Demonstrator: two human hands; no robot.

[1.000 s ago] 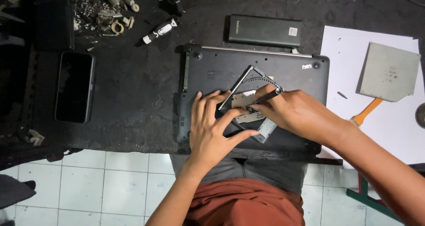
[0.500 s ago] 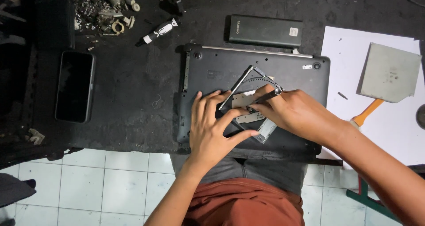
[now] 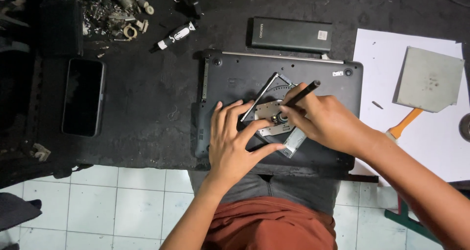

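A thin optical drive (image 3: 274, 115), bare sheet metal with a dark tray frame and a round hub at its middle, lies askew on the upturned base of a black plastic laptop (image 3: 235, 78), which sits on the dark, gritty worktop (image 3: 147, 98). The right hand (image 3: 325, 120) is clenched in a pen-like grip round a slim black screwdriver (image 3: 302, 93), whose tip comes down at the drive's hub, directly under the fingertips. The left hand (image 3: 235, 142) grasps nothing: its fingers lie spread and flat, pressing the drive's near-left edge, with the thumb stretched along its lower corner, just beside the right hand.

Beyond the right hand, past the laptop's far edge, lies a matte black rectangular battery pack (image 3: 292, 34). To the right of that hand a white paper sheet (image 3: 382, 54) carries a flat grey square metal plate (image 3: 429, 79), with an orange tool handle (image 3: 404, 124) poking out beneath it. Left of the left hand, well apart, a glossy black phone (image 3: 83, 96) lies face up. Further off, up and left, are a small black-and-white tube (image 3: 175, 36) and a heap of small metal scrap parts (image 3: 115, 10). Below the hands show pale floor tiles (image 3: 98, 206).
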